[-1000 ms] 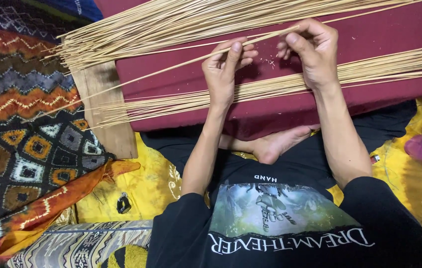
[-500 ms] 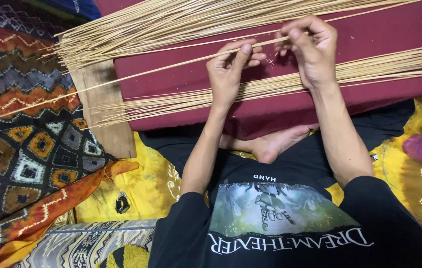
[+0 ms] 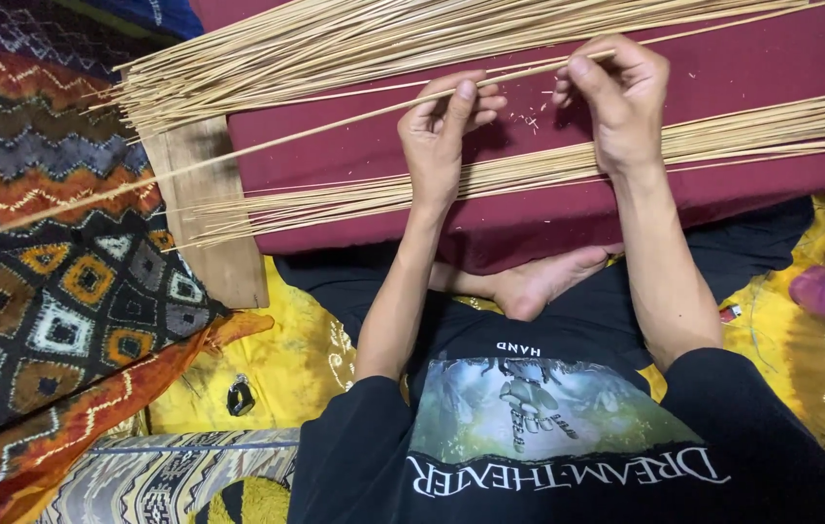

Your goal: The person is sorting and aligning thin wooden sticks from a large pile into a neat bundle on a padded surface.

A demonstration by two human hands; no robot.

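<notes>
In the head view, the left hand (image 3: 446, 131) and right hand (image 3: 616, 97) both pinch one thin bamboo stick (image 3: 267, 146), which slants from upper centre toward the left edge. It lies over a maroon surface (image 3: 548, 209), between two bundles of sticks (image 3: 354, 44).
</notes>
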